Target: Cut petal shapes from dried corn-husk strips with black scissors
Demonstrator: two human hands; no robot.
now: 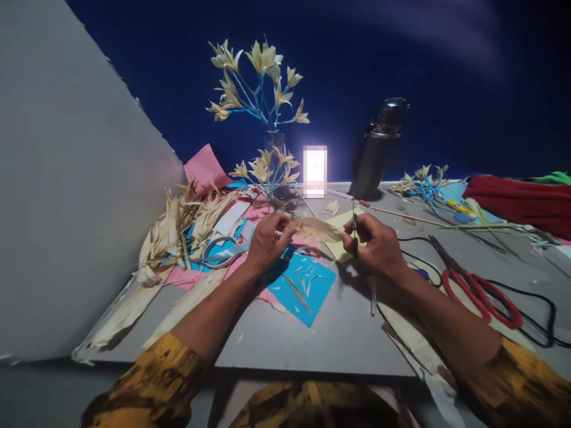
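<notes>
My left hand [269,242] is closed on one end of a pale strip of dried corn husk [317,229], pinching it between thumb and fingers. At the husk's other end, my right hand [378,245] grips small dark-handled scissors [355,230] with the thin blades pointing up. Whether its fingertips also hold the husk is hard to see. Both hands hover over the table. Below them lies blue paper [321,276] scattered with thin husk trimmings, and a yellow paper [339,252] sits partly behind the right hand.
Husks [172,232] pile up at left beside a roll of tape [220,252]. Husk flowers [263,65] on blue stems stand at the back near a glowing phone [314,171] and a dark flask [377,151]. Red-handled scissors [479,291] and a black cord [553,315] lie right.
</notes>
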